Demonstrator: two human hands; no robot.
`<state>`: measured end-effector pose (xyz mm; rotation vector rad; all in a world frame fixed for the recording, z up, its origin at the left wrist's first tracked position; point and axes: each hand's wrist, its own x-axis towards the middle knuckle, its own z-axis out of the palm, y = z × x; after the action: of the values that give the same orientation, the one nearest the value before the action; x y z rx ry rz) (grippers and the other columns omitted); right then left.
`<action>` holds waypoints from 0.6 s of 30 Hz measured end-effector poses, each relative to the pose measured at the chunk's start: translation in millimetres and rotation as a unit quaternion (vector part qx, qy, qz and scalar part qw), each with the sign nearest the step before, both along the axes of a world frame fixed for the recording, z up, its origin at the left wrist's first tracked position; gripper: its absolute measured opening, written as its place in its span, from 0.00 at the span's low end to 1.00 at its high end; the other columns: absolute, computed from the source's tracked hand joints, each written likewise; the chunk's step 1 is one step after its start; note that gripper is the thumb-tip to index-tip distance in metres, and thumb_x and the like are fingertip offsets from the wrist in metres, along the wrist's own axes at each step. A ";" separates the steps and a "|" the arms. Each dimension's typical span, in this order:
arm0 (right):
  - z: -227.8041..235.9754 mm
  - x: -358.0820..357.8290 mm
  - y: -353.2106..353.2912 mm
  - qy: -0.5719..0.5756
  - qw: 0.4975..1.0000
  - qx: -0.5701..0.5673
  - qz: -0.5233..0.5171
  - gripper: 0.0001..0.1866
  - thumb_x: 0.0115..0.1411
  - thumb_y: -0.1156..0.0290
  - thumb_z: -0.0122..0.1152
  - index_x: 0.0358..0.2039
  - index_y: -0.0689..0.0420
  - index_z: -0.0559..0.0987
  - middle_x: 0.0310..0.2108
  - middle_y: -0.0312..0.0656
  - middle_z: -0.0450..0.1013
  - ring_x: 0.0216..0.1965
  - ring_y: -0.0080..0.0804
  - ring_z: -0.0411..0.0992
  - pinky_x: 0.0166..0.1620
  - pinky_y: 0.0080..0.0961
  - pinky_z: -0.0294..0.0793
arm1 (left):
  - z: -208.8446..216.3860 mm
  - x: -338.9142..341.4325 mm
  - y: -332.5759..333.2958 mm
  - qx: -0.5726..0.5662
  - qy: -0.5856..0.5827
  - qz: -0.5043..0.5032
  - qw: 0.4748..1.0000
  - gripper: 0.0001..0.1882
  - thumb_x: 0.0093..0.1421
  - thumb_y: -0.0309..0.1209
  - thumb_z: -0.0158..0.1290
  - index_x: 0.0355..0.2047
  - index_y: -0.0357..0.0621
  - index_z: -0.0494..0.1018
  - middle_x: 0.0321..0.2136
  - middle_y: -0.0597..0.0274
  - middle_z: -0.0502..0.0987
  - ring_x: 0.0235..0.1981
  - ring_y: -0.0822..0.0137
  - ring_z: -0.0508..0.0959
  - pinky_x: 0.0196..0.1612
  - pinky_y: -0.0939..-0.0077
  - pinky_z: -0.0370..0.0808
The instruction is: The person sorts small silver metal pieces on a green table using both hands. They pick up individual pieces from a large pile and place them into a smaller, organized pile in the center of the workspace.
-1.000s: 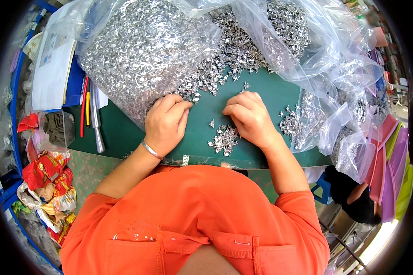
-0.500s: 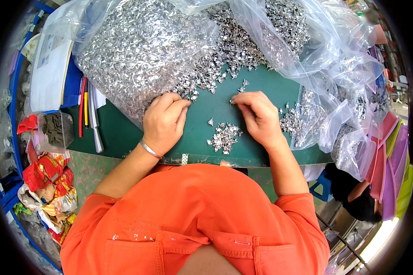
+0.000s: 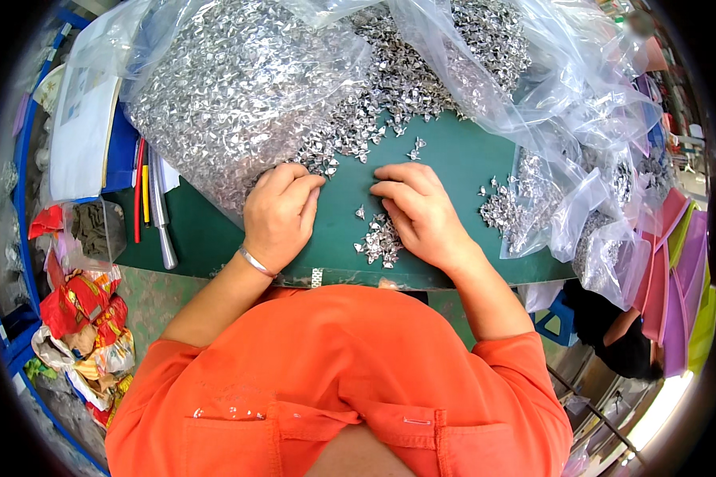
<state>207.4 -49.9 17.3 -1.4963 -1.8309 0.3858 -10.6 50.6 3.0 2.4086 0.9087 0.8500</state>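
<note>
My left hand (image 3: 281, 208), a metal bangle (image 3: 254, 261) on its wrist, rests at the lower right edge of a big clear plastic bag (image 3: 215, 119) full of small shiny metal pieces. Its thumb and fingers are pinched together; whatever they hold is too small or hidden to make out. Loose metal pieces (image 3: 342, 143) spill from the bag just beyond it. My right hand (image 3: 422, 211) is over the green tabletop (image 3: 461, 151), fingers a little apart and pointing left, with nothing visible in them. It partly covers a small heap of the pieces (image 3: 380, 240).
At the right, another small heap (image 3: 499, 205) lies beside clear bags (image 3: 541, 199) of metal pieces. On the left are a red pen (image 3: 139, 191), a yellow pen (image 3: 145, 195), a metal-tipped tool (image 3: 164, 219), papers (image 3: 83, 135) and a clear box (image 3: 95, 229).
My right hand has shifted left from beside the small group of pieces toward the near heap, its fingers loosening apart. My left hand stays pinched in nearly the same place.
</note>
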 end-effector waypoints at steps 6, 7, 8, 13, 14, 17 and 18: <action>5.8 7.9 -7.9 0.094 0.992 -0.071 0.049 0.18 0.49 0.90 0.56 0.39 0.59 0.80 0.43 0.44 0.77 0.46 0.49 0.73 0.49 0.40 0.74 | -2.3 -1.0 2.3 0.016 0.001 -0.003 1.000 0.08 0.54 0.21 0.62 0.35 0.44 0.81 0.34 0.61 0.77 0.35 0.56 0.78 0.38 0.64 0.76; 6.0 6.3 -6.1 0.077 0.997 -0.026 0.014 0.18 0.48 0.90 0.56 0.38 0.59 0.80 0.43 0.44 0.77 0.45 0.49 0.74 0.49 0.39 0.74 | -2.7 -1.3 2.0 0.015 0.003 -0.002 1.000 0.08 0.54 0.21 0.62 0.35 0.44 0.81 0.34 0.61 0.77 0.35 0.56 0.78 0.38 0.64 0.76; 5.8 5.0 -2.5 0.033 0.998 0.009 -0.044 0.18 0.47 0.91 0.55 0.37 0.60 0.81 0.40 0.43 0.78 0.44 0.48 0.74 0.49 0.38 0.75 | -2.6 -0.7 1.9 0.014 0.000 -0.002 1.000 0.08 0.54 0.21 0.62 0.35 0.44 0.81 0.34 0.61 0.77 0.35 0.56 0.78 0.38 0.64 0.76; 5.1 16.0 -6.1 0.093 0.992 -0.082 0.009 0.15 0.51 0.90 0.57 0.37 0.61 0.81 0.39 0.46 0.78 0.42 0.48 0.76 0.47 0.37 0.76 | -1.4 -1.6 0.5 -0.004 -0.001 -0.003 1.000 0.07 0.55 0.20 0.62 0.35 0.41 0.81 0.34 0.57 0.78 0.35 0.53 0.79 0.39 0.63 0.75; 3.4 16.3 -3.9 0.085 0.995 -0.048 -0.028 0.14 0.52 0.89 0.58 0.37 0.61 0.81 0.39 0.46 0.78 0.42 0.48 0.76 0.47 0.37 0.77 | -1.4 -1.0 0.8 -0.001 0.000 -0.003 1.000 0.07 0.55 0.20 0.62 0.35 0.41 0.81 0.34 0.57 0.78 0.35 0.54 0.79 0.39 0.63 0.75; -4.1 21.8 6.0 0.033 0.991 0.006 -0.132 0.09 0.54 0.84 0.65 0.37 0.60 0.81 0.36 0.46 0.76 0.39 0.48 0.76 0.43 0.37 0.77 | -1.9 -0.4 0.9 0.004 -0.001 -0.002 1.000 0.07 0.55 0.20 0.62 0.35 0.42 0.81 0.34 0.58 0.78 0.35 0.54 0.79 0.39 0.63 0.75; -11.1 24.6 7.9 0.007 0.993 0.009 -0.122 0.09 0.54 0.84 0.66 0.36 0.60 0.81 0.35 0.45 0.76 0.39 0.48 0.75 0.43 0.37 0.77 | -2.7 -0.3 1.1 0.004 -0.002 -0.003 1.000 0.07 0.55 0.20 0.62 0.35 0.42 0.81 0.34 0.58 0.78 0.35 0.54 0.79 0.39 0.63 0.75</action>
<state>232.0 -42.0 6.2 -1.6759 -1.6121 0.2597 -10.9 51.7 0.3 2.4139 0.8990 0.8576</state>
